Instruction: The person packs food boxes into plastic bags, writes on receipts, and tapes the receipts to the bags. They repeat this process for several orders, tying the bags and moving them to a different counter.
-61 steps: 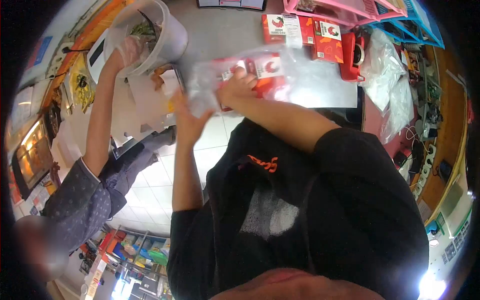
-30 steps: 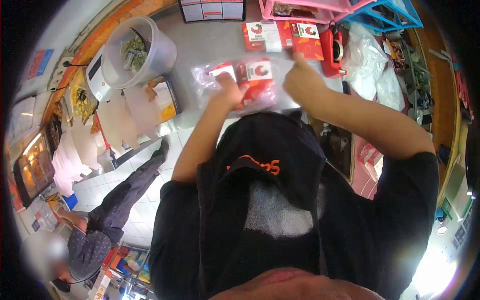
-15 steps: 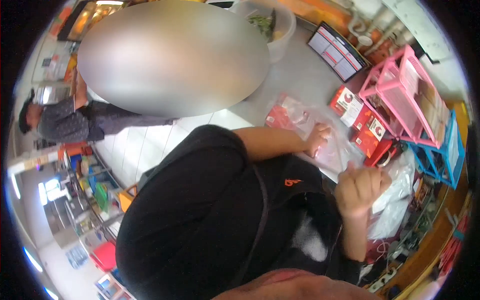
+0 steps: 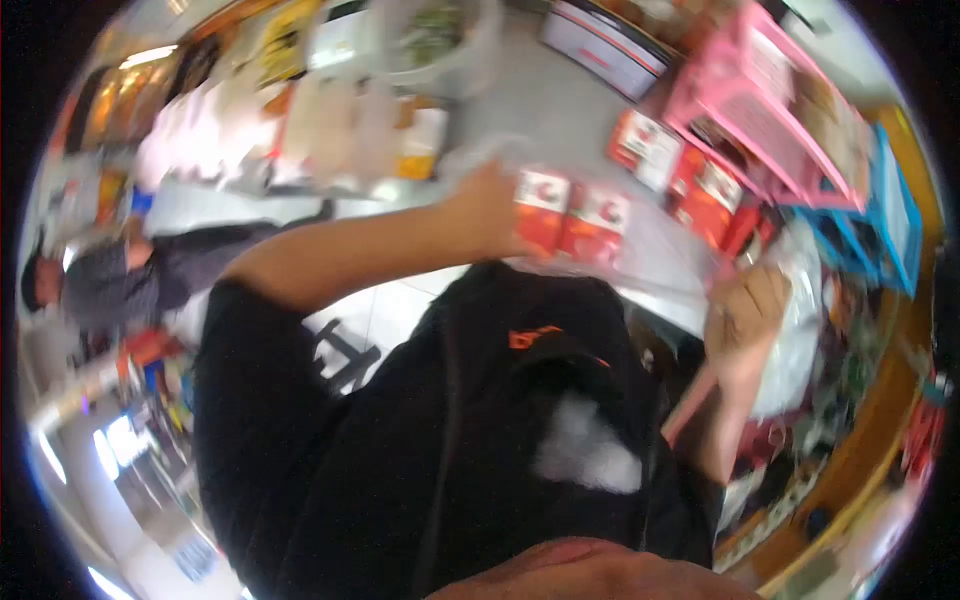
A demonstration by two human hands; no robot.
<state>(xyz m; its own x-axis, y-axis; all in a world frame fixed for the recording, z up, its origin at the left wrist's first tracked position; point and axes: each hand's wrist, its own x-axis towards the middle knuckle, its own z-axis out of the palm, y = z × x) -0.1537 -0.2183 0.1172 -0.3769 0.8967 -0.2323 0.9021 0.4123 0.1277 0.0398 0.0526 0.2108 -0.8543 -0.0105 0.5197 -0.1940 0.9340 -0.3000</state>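
Note:
My left hand (image 4: pixel 488 212), blurred, is closed at the left edge of a clear plastic bag (image 4: pixel 655 245). Two red-and-white packets (image 4: pixel 568 215) lie side by side in or under that plastic, right beside my fingers. My right hand (image 4: pixel 748 308) is curled closed near the bag's right end, and what it holds, if anything, is hidden. More red-and-white boxes (image 4: pixel 703 195) sit on the grey table (image 4: pixel 545 100) beyond the plastic.
A pink rack (image 4: pixel 765 110) and a blue rack (image 4: pixel 870 225) stand at the right. White plastic bags (image 4: pixel 795 350) lie beside my right hand. A tablet (image 4: pixel 605 48) and a clear tub (image 4: pixel 478 45) are at the back. Another person (image 4: pixel 120 275) stands at the far left.
My left hand has moved left with the plastic's edge, and the packets now show upright beside it. The view has swung, shifting the racks and tablet; my right hand remains closed.

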